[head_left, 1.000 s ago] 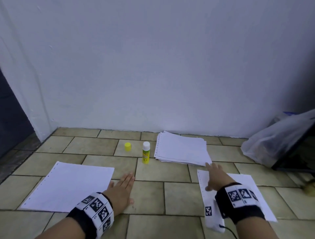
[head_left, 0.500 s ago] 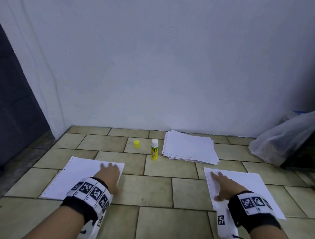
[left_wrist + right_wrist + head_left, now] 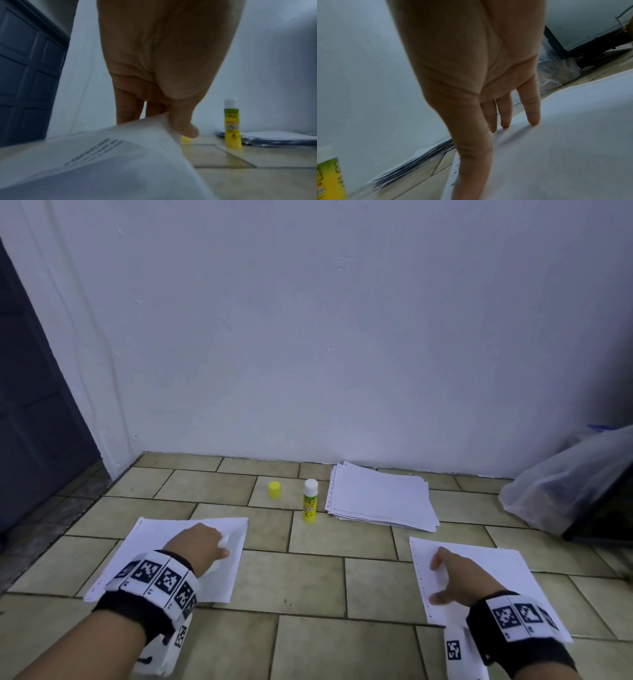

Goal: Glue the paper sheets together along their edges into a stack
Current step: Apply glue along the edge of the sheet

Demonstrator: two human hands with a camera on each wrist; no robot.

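Two white sheets lie on the tiled floor. My left hand (image 3: 202, 546) pinches the right edge of the left sheet (image 3: 144, 546) between thumb and fingers, and that edge curls up off the floor (image 3: 120, 155). My right hand (image 3: 455, 573) rests with straight fingertips (image 3: 534, 121) on the right sheet (image 3: 496, 563), near its punched left edge. An uncapped yellow-green glue stick (image 3: 310, 505) stands upright between the two sheets, farther back. Its yellow cap (image 3: 274, 489) sits to its left. A pile of white sheets (image 3: 380, 496) lies right of the glue stick.
A white wall (image 3: 342, 337) closes off the floor just behind the pile. A dark door (image 3: 30, 371) is at far left. A clear plastic bag (image 3: 565, 484) and a dark frame (image 3: 603, 515) sit at the right. Bare tiles (image 3: 325, 570) lie between the two sheets.
My left hand moved from the bare floor onto the left sheet and pinched its right edge, lifting it. My right hand drew back from the pile onto the right sheet.
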